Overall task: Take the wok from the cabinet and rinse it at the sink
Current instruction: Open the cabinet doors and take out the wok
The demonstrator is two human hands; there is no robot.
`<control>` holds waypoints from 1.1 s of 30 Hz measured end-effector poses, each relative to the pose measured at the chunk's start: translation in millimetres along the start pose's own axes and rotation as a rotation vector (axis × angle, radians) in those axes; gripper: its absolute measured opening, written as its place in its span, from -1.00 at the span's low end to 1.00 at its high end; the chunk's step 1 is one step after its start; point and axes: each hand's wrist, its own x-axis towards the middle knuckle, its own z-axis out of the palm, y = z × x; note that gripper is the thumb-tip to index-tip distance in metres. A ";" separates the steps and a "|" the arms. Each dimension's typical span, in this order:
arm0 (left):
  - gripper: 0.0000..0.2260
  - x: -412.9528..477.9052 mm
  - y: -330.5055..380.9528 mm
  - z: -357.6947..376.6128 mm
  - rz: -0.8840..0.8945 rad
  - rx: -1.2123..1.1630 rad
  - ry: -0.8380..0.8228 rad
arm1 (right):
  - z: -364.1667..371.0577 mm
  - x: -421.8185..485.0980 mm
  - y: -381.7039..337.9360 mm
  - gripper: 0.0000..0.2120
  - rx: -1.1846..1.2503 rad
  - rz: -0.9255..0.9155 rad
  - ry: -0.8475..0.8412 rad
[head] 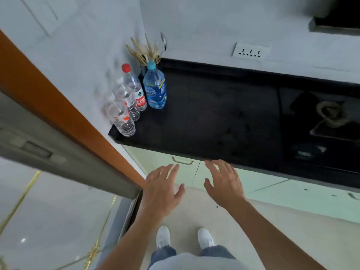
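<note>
Nearest to us were our white shoes (pixel 163 236) on the pale floor. Above them, both hands hung in the air with nothing in them: the left hand (pixel 162 189) and the right hand (pixel 224 184) had fingers spread and relaxed, palms down, close together, just short of the cabinet (pixel 153 155). Its pale green doors were closed, and a metal handle (pixel 183 161) sat near the seam, just past the left fingertips.

The wok was not in view; we judged it lay behind those doors. The sink was out of sight too. We expected the wok to be rigid metal, fairly heavy, round-bottomed and perhaps greasy, so best taken by its handle, with the other hand steadying the far rim.

Beyond lay the black countertop (pixel 214 117), water bottles (pixel 155 88) in its corner, and a hob (pixel 331 114) to the right.
</note>
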 end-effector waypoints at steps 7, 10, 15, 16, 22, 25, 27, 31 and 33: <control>-0.46 26.5 -26.7 24.7 0.217 0.028 -0.121 | 35.6 -19.3 -3.3 -0.48 -0.046 0.150 0.022; -0.45 39.2 -31.8 45.2 0.293 0.043 -0.189 | 54.7 -18.4 3.3 -0.50 -0.041 0.174 0.030; -0.45 60.7 -29.4 87.1 0.375 0.076 -0.221 | 90.7 -1.7 22.8 -0.50 -0.050 0.170 0.042; -0.45 65.7 -29.6 95.9 0.381 0.077 -0.213 | 99.3 3.2 27.2 -0.50 -0.043 0.160 0.046; -0.45 91.9 -25.9 141.4 0.393 0.081 -0.164 | 140.2 32.3 45.9 -0.48 -0.015 0.168 0.041; -0.44 101.1 -24.8 157.4 0.385 0.095 -0.155 | 157.0 36.8 51.3 -0.46 -0.016 0.170 0.022; -0.43 106.0 -24.8 163.0 0.367 0.087 -0.144 | 166.2 37.7 54.1 -0.44 -0.008 0.169 0.015; -0.43 109.0 -25.3 169.1 0.320 0.047 -0.132 | 174.4 42.3 56.3 -0.50 0.046 0.182 0.040; -0.43 106.1 -25.3 169.0 0.315 0.028 -0.131 | 175.4 41.0 55.4 -0.57 0.081 0.203 0.080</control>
